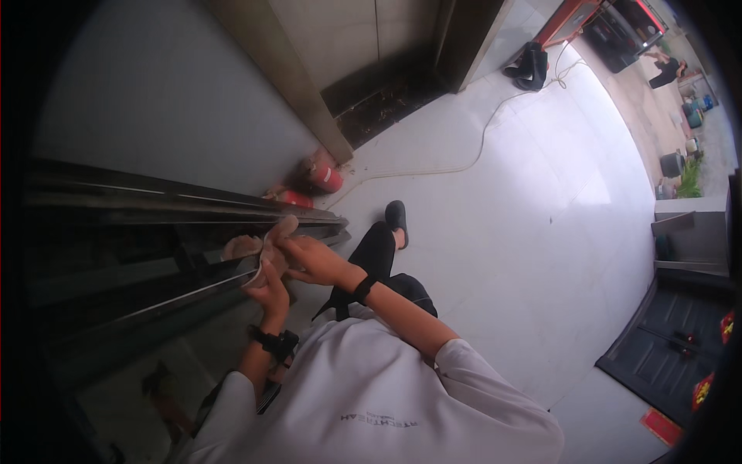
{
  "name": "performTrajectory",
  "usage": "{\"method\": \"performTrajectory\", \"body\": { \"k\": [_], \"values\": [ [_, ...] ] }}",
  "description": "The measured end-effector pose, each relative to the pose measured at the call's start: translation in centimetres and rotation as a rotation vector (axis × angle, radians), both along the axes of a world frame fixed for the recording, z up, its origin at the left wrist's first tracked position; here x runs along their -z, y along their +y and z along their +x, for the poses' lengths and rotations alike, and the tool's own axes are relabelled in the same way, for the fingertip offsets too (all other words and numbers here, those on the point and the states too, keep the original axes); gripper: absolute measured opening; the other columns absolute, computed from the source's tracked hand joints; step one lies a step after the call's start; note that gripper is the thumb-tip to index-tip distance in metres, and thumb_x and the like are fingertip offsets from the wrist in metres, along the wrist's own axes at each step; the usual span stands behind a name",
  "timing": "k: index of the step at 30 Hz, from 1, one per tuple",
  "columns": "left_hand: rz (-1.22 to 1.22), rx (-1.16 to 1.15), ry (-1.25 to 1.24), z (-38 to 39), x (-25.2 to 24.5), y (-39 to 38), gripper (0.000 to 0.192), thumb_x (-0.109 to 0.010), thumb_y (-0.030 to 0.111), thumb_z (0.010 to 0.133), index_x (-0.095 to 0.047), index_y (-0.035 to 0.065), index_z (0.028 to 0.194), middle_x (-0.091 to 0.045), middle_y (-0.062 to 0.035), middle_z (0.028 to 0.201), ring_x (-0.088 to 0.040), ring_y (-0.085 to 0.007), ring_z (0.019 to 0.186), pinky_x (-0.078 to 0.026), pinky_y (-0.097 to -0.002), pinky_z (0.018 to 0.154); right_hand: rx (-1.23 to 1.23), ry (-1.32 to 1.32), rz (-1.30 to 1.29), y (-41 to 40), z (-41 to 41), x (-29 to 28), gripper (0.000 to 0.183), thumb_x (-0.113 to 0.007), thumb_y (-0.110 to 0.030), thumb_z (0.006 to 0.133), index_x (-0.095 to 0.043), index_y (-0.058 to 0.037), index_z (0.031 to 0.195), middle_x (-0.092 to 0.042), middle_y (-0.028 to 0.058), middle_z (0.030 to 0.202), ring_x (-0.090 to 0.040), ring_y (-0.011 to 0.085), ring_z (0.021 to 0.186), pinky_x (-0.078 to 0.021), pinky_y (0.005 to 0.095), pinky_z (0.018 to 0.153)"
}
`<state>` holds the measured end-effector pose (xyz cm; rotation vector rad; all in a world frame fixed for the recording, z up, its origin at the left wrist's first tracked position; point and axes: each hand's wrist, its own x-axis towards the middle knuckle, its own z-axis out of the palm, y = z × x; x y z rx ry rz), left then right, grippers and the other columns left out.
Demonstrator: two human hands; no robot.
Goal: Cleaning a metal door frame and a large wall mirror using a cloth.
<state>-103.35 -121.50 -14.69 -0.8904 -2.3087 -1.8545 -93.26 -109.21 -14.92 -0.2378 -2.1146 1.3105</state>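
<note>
A crumpled pinkish-brown cloth is held between my two hands, over the end of a dark cabinet or counter. My left hand pinches its lower edge, with the thumb pointing up. On its right side my right hand grips the folds, so part of the cloth is hidden behind the fingers. Below and around the cloth run the dark, glossy rails of the cabinet. A dark glass-like panel beside my left arm carries a dim reflection.
Two red containers stand by the wall near the cabinet's end. A pale cable crosses the white tiled floor to black boots. A person is outside beyond the doorway. Dark double doors stand at right.
</note>
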Motion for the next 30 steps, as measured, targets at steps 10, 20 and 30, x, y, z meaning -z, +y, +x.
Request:
{"method": "performTrajectory", "body": {
  "k": [10,20,30],
  "values": [
    [-0.153,-0.257,-0.445,1.6,6.8,-3.3,0.061,-0.056,0.003,0.095,-0.021,-0.0035,0.145,-0.032,-0.0222,0.149,-0.039,-0.0287,0.134,-0.034,-0.0432,0.111,-0.654,0.085,0.142,10.3,-1.6,-4.2,0.033,-0.060,-0.010,0.080,-0.057,-0.0007,0.112,-0.061,0.0191,0.106,-0.058,0.0390,0.101,-0.0477,0.0465,0.088],
    [0.142,-0.548,-0.348,7.0,-0.3,5.0,0.054,-0.056,0.014,0.096,-0.031,-0.0042,0.141,-0.044,-0.0172,0.139,-0.047,-0.0256,0.124,-0.038,-0.0388,0.106,-0.991,0.020,0.243,16.8,-3.2,-3.7,0.048,-0.053,0.000,0.076,-0.049,-0.0033,0.124,-0.059,0.0184,0.110,-0.056,0.0381,0.106,-0.0485,0.0452,0.091],
    [0.099,-0.824,0.077,8.2,-5.0,4.3,0.063,-0.046,0.037,0.100,-0.025,-0.0035,0.143,-0.040,-0.0179,0.140,-0.039,-0.0264,0.128,-0.028,-0.0405,0.110,-1.009,0.377,0.317,16.1,-6.0,-9.1,0.069,-0.052,0.005,0.072,-0.043,-0.0056,0.140,-0.059,0.0130,0.113,-0.056,0.0316,0.106,-0.0490,0.0420,0.092]
  ]
}}
